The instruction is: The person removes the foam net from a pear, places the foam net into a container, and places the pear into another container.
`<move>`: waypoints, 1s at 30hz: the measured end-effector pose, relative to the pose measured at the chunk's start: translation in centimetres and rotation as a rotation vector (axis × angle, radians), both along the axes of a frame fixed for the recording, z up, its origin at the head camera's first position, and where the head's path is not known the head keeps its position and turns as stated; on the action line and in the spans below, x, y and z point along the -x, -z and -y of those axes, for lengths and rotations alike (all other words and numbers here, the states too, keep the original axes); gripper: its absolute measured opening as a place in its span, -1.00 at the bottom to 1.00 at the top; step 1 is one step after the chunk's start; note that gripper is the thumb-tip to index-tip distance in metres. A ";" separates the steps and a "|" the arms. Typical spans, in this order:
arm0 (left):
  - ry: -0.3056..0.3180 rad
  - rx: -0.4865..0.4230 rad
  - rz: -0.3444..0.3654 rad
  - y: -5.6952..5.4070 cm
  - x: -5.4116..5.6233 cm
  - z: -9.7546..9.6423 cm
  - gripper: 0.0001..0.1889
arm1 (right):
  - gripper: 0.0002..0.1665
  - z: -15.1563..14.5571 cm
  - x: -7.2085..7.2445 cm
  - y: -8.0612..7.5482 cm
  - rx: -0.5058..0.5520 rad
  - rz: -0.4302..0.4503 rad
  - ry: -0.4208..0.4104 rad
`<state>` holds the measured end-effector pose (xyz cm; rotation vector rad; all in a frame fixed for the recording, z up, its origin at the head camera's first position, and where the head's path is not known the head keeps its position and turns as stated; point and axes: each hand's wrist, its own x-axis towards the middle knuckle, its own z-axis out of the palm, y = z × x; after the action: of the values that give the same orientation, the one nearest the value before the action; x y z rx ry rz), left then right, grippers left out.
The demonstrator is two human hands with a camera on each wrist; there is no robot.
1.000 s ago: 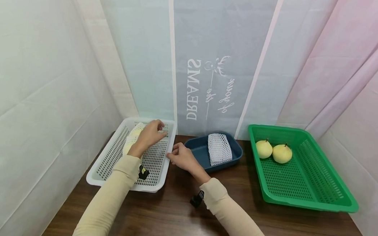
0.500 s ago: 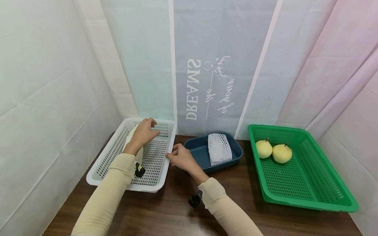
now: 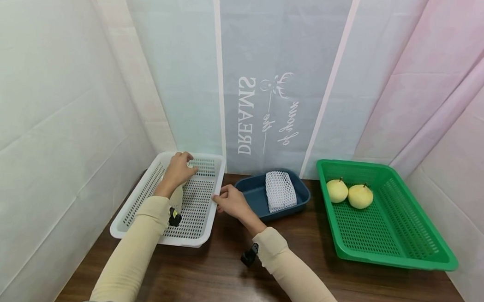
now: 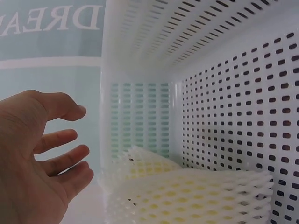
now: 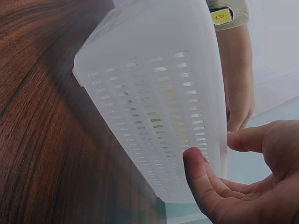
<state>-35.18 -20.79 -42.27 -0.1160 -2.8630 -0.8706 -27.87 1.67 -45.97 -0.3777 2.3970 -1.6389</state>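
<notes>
In the head view my left hand (image 3: pixel 178 171) is over the white basket (image 3: pixel 201 231), above the fruit, with its fingers loosely bent and nothing in them. White foam nets (image 4: pixel 201 196) with yellow fruit inside lie in that basket, partly hidden by the left hand and sleeve in the head view. The left wrist view has the thumb and fingers apart, beside the basket's end wall. My right hand (image 3: pixel 234 201) is at the basket's right rim. In the right wrist view its thumb (image 5: pixel 245 140) and forefinger (image 5: pixel 196 170) pinch that rim.
A blue tray (image 3: pixel 255 198) with a white foam net (image 3: pixel 281 191) on it stands beside the right hand. Farther right, a green basket (image 3: pixel 385 259) holds two yellow pears (image 3: pixel 360 196). Cloth walls enclose the wooden table (image 3: pixel 217 279) at the back and sides.
My left hand has moved left over the white basket, away from its right rim, still holding nothing. The right hand has stayed at the rim.
</notes>
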 end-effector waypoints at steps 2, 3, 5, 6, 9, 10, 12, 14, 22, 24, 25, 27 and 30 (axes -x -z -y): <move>-0.006 -0.007 0.007 0.0 0.1 0.1 -0.47 | -0.53 0.0 0.0 0.0 0.016 0.006 0.000; -0.009 -0.014 0.010 0.0 0.1 0.2 -0.46 | -0.53 0.0 -0.1 0.0 0.025 0.011 -0.001; -0.011 -0.021 0.012 0.1 0.2 0.3 -0.46 | -0.53 0.0 -0.1 0.0 0.049 0.025 -0.003; -0.014 -0.026 0.013 0.2 0.3 0.3 -0.46 | -0.53 0.0 -0.2 -0.1 0.061 0.033 -0.004; -0.024 -0.034 0.018 0.4 0.5 0.6 -0.45 | -0.53 0.0 -0.3 -0.1 0.100 0.062 -0.009; -0.028 -0.036 0.022 0.4 0.5 0.7 -0.45 | -0.53 0.0 -0.3 0.0 0.111 0.069 -0.008; -0.034 -0.040 0.032 0.5 0.6 1.0 -0.44 | -0.54 0.0 -0.3 0.0 0.128 0.081 -0.006; -0.040 -0.044 0.042 0.6 0.7 1.2 -0.42 | -0.54 0.0 -0.3 0.1 0.141 0.091 -0.004; -0.076 -0.030 0.069 0.7 1.0 1.8 -0.32 | -0.50 0.0 -0.3 0.1 0.191 0.100 -0.009; -0.086 -0.013 0.076 0.8 1.0 1.9 -0.30 | -0.50 0.1 -0.3 0.1 0.199 0.105 -0.006; -0.089 -0.003 0.080 0.8 1.0 1.9 -0.29 | -0.49 0.1 -0.3 0.1 0.201 0.108 -0.003; -0.095 0.021 0.085 0.9 1.0 2.0 -0.27 | -0.49 0.1 -0.3 0.2 0.201 0.112 0.000; -0.099 0.048 0.092 1.1 0.9 2.0 -0.24 | -0.48 0.1 -0.3 0.2 0.200 0.116 0.005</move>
<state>-36.12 -22.83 -43.42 0.0615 -2.9468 -0.8084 -27.58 1.60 -46.18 -0.3007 2.1600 -1.8552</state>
